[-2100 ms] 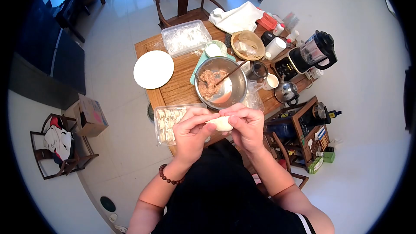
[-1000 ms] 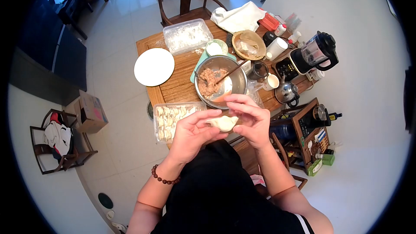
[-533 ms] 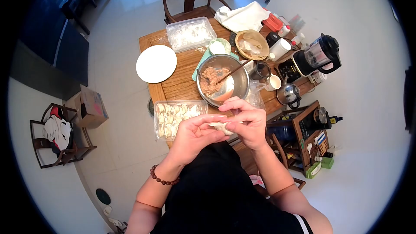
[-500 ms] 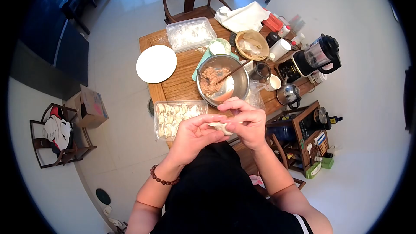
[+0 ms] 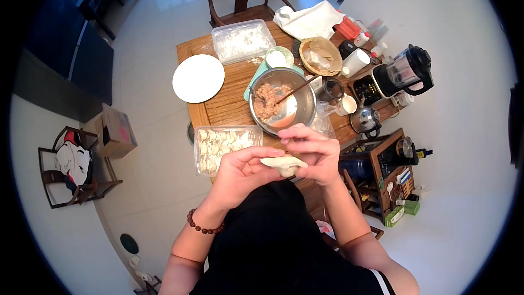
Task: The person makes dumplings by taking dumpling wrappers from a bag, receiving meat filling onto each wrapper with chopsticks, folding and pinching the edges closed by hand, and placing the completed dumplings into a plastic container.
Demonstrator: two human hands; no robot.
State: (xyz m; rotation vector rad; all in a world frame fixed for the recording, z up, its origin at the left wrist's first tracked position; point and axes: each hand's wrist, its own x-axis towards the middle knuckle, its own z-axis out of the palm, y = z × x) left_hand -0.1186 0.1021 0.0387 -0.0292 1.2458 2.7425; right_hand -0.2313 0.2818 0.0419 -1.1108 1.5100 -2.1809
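Observation:
Between my two hands is a pale folded dumpling, held above the table's near edge. My left hand pinches its left end with thumb and fingers. At the other end, my right hand grips the dough between thumb and fingertips. Just beyond is a steel bowl of pinkish minced filling, with chopsticks leaning in it. A clear plastic tray with rows of dumplings lies behind my left hand, which hides part of it.
A white plate overhangs the table's left edge. Farther back are a floury plastic container, a woven basket and a white cloth. A blender, glass kettle and white cup stand at the right.
My fingers have shifted along the dough, and more of the dumpling shows between my hands. Both hands stay at about the same place. The view has moved slightly.

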